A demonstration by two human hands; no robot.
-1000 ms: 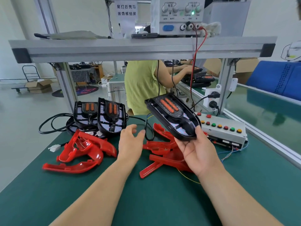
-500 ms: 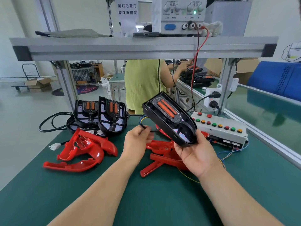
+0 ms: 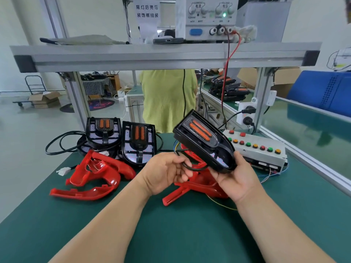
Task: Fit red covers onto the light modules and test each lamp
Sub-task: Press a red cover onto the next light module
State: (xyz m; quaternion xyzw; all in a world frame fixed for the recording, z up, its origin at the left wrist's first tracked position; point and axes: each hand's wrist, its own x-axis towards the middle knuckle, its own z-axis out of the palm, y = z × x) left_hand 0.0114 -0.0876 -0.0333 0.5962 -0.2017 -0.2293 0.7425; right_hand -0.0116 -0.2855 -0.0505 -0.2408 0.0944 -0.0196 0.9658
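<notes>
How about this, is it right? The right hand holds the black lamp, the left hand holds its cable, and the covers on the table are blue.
Not quite. In the head view the covers on the table are red, not blue. The right hand does hold the black lamp, and the left hand its cable.

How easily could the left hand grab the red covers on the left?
Probably yes, once it lets go: the left hand is holding the black cable of the light module. Nothing lies over the red covers, which sit on the green mat just left of that hand.
</notes>
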